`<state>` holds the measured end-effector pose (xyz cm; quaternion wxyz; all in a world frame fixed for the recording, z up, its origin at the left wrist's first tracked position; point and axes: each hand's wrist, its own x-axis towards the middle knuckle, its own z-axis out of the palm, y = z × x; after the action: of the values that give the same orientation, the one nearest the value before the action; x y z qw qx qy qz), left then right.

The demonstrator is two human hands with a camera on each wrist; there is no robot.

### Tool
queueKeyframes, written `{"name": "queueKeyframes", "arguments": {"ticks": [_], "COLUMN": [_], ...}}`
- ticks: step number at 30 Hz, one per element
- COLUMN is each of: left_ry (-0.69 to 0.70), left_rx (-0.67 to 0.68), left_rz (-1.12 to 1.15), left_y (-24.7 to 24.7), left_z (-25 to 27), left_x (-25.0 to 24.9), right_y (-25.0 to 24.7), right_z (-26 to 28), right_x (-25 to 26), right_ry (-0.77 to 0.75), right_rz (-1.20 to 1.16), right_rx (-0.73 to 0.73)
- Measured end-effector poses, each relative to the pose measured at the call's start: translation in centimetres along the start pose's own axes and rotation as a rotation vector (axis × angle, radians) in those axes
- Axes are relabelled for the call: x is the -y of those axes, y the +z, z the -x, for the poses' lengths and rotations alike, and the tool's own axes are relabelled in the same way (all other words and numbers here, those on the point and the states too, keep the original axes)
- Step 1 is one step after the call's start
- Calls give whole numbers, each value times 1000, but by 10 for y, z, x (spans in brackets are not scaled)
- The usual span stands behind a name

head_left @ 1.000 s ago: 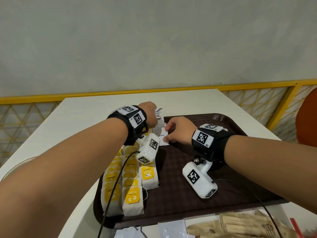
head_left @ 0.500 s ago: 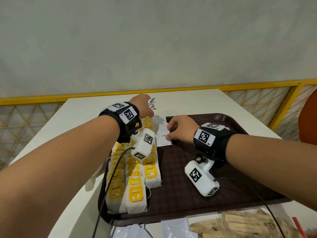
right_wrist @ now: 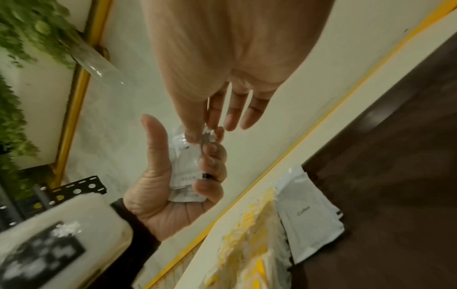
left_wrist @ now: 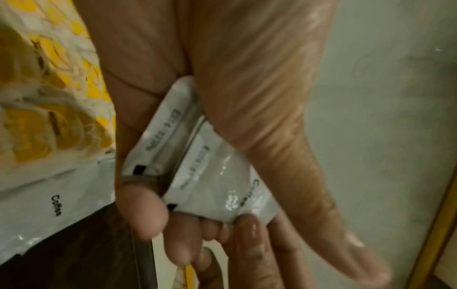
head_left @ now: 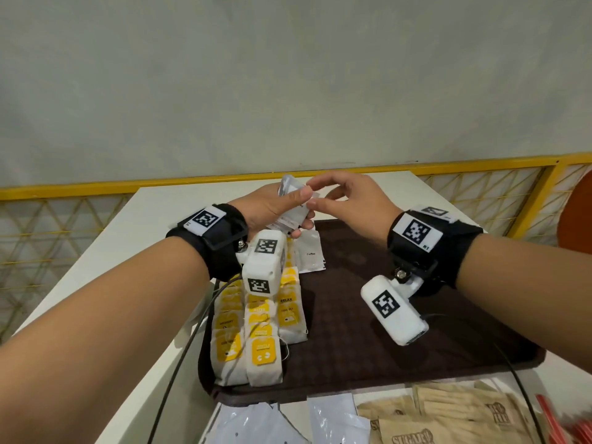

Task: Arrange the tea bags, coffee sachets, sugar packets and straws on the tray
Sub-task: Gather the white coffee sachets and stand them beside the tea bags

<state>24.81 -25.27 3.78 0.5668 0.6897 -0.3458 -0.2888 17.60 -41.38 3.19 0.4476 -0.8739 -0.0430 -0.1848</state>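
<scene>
Coffee sachets were the step in hand: the left hand gripped a small stack above the far edge of the tray, where one sachet already lay beside the tea bags. The right hand pinched the top sachet between thumb and forefinger, so the next move probably called for drawing it free and laying it next to that one.

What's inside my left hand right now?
The left hand holds at least two white coffee sachets; the right hand pinches the top one. Any further sachets behind them are covered by the fingers.
</scene>
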Motion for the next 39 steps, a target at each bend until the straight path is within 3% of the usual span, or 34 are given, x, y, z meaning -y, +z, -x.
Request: {"name": "queueKeyframes", "arguments": {"ticks": [8,12,17,21,23,25,30,35,39], "left_ry": [-56,-121,-135,-60,-63,-124,-200,-227,-230], "left_rx": [-47,-168,-266,-517,-610,-557,-270,-151,-119], "left_rz": [68,53,102,201,81,-177,-781,-1071,-1167], "left_y": [6,9,7,1,-6,-11,-6,2,7], "left_z": [14,17,15,6,2,-1,-14,-33,-45], "left_x": [-7,-11,-8,1,6,7,8,15,26], "right_y": [8,9,11,7,3,2,15,29,31], "right_z": [7,7,5,0,1,4,14,14,14], "right_x": [11,15,18,12,6,-3,-28,-40,-43], "right_ry": [30,41,117,280,369,451,598,610,563], "right_rz": [-55,-101,-99,-399,-487,-467,-234,-131,-107], "right_rx": [-30,-63,63,47,51,101,262,294,323]}}
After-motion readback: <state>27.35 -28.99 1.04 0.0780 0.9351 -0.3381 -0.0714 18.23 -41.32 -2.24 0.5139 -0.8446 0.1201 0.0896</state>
